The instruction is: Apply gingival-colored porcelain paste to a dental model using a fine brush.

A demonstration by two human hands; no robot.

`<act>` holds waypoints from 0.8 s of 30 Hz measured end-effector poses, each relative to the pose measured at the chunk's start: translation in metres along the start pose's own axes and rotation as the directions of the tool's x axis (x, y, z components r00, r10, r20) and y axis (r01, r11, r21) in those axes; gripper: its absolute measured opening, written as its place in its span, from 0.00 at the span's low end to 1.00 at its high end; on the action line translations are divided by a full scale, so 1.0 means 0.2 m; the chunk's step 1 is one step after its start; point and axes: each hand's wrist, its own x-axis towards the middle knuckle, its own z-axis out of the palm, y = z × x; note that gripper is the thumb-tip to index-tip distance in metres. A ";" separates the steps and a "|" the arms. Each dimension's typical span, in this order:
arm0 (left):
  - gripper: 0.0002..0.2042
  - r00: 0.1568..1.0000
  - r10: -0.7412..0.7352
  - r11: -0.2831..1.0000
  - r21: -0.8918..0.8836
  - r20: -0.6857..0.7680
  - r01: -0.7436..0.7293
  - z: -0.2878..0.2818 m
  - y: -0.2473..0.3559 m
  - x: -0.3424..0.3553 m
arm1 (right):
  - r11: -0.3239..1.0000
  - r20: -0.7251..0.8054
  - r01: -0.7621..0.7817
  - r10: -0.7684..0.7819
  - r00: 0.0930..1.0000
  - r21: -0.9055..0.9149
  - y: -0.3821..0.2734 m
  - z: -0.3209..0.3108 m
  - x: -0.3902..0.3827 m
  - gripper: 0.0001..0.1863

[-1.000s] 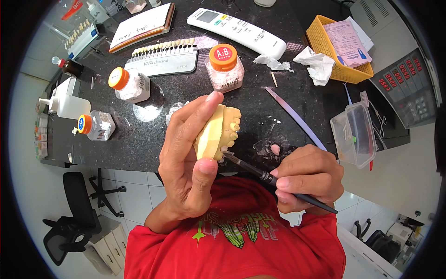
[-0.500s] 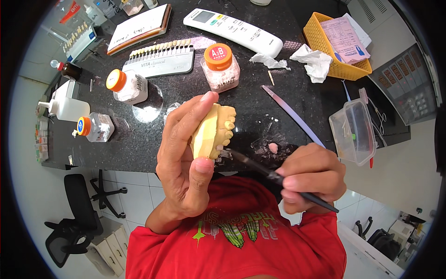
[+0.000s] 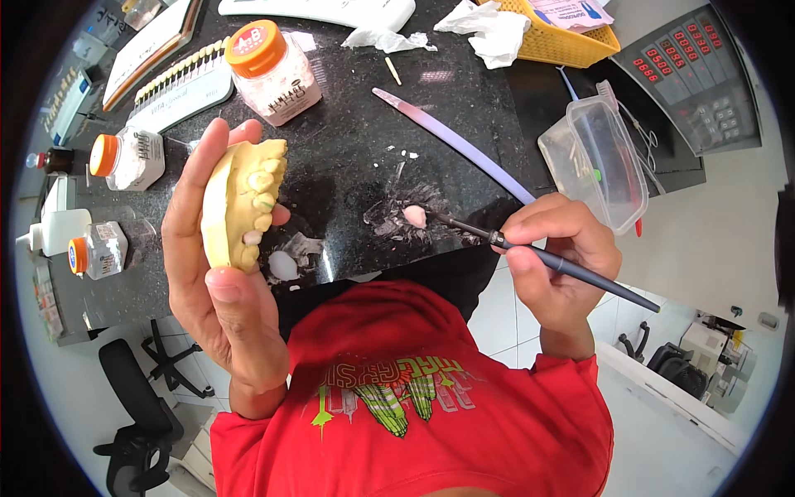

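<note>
My left hand (image 3: 224, 306) is closed round a yellow dental cast (image 3: 222, 203), held up on edge with its row of teeth facing right. One lower tooth on it carries a whitish build-up (image 3: 252, 238). Between the thumb and fingers of my right hand (image 3: 563, 257) is a slim dark brush (image 3: 571, 269), pointing left. Its tip is at a small pink mound of paste (image 3: 415, 217) on the black worktop, and seems to touch it. White powdery smears surround the mound. Below the cast lies a whitish blob (image 3: 283, 265) on the worktop.
Jars with orange lids, one large jar (image 3: 286, 87) among them, stand at the left by a tooth shade guide (image 3: 186, 95). A lilac spatula (image 3: 464, 149) lies behind my right hand. Farther right are a clear plastic box (image 3: 609, 166), a yellow basket (image 3: 571, 48) and a digital display panel (image 3: 696, 74).
The brush tip has gone from the cast to the pink mound. My left hand has turned the cast so more of its teeth show. The whole view has shifted rightward.
</note>
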 end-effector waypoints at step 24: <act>0.42 1.000 -0.010 0.999 0.051 -0.024 0.011 0.01 0.01 -0.01 | 0.991 0.099 0.086 -0.076 0.992 -0.102 0.01 -0.01 0.03 0.07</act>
